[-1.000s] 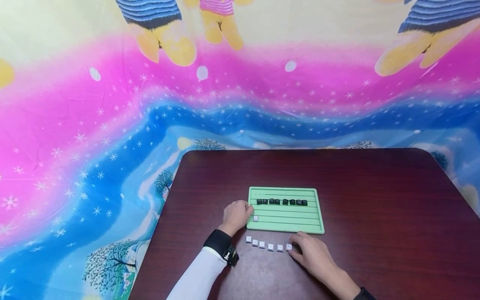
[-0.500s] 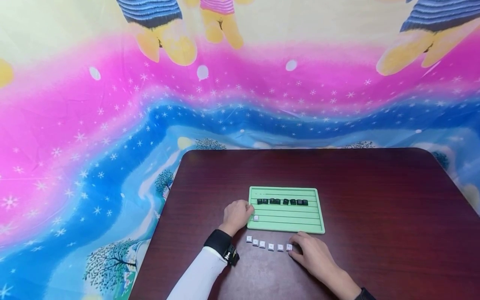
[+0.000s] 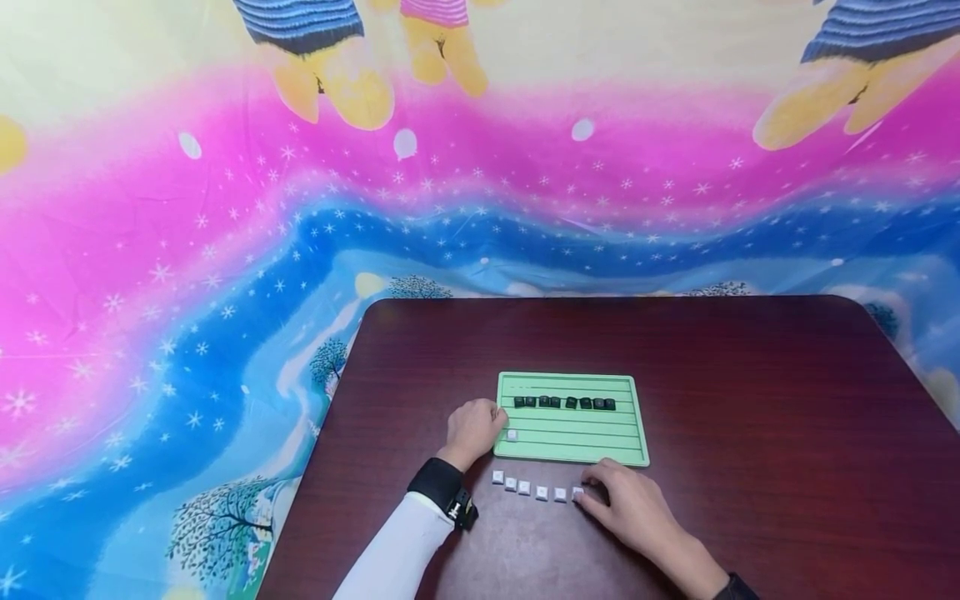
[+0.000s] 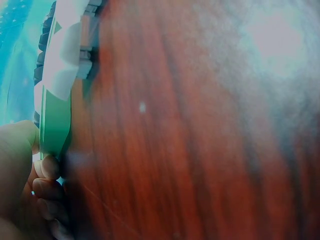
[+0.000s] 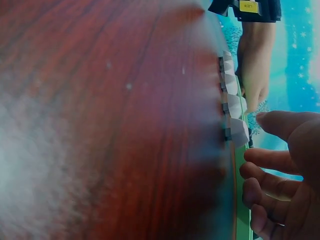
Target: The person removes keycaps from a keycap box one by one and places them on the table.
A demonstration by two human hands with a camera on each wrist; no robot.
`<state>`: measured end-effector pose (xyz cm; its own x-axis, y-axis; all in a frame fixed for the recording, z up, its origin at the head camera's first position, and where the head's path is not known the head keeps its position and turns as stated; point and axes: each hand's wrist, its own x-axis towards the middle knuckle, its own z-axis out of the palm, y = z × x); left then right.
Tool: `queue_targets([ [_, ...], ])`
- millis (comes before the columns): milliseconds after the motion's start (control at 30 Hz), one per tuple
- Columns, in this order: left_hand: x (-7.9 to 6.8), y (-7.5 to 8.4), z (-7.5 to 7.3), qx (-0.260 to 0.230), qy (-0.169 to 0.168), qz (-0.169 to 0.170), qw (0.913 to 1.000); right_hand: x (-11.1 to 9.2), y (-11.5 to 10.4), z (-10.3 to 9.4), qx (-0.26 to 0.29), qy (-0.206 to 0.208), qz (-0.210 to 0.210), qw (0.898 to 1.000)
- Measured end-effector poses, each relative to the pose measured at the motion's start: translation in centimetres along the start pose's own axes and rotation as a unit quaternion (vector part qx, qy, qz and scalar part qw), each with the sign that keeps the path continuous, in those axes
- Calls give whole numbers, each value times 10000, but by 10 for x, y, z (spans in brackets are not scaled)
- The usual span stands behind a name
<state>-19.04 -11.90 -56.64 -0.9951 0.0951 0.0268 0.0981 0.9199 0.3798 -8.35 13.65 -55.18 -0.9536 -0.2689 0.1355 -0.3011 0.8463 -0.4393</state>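
Observation:
My left hand (image 3: pixel 471 435) grips the left edge of a light green ridged tray (image 3: pixel 570 451). In the left wrist view the thumb and the curled fingers (image 4: pixel 50 167) lie on either side of the tray's corner. A row of black keycaps (image 3: pixel 572 403) sits in the tray, and one white keycap (image 3: pixel 512 435) lies near its lower left. Several more white keycaps (image 3: pixel 542 493) form a row on the table in front of it. At that row's right end, my right hand (image 3: pixel 632 504) is close around the last keycap (image 5: pixel 239 133), thumb and forefinger apart.
The dark red-brown table (image 3: pixel 750 400) extends to both sides of the tray and behind it. A printed cloth (image 3: pixel 480 167) hangs behind the table. A black wrist strap with a small device (image 3: pixel 442 487) is on the left wrist.
My right hand has shifted slightly, its fingers lifting a little away from the last white keycap. The left hand and tray hold still.

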Motion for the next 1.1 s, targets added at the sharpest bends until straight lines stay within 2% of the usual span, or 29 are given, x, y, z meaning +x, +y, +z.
queue_targets([
  [333,0,1,-5,-37,-19,8,10000,12,-5,-5,7,289,-165,9994],
  [667,0,1,-2,-93,-41,-34,9999,28,-16,-11,58,216,-118,9997],
  [933,-2,1,-2,-192,133,96,9997,39,-26,-14,162,72,53,9998],
  [1100,-2,2,-4,-159,32,22,9999,45,-30,-11,256,-6,66,9997],
])
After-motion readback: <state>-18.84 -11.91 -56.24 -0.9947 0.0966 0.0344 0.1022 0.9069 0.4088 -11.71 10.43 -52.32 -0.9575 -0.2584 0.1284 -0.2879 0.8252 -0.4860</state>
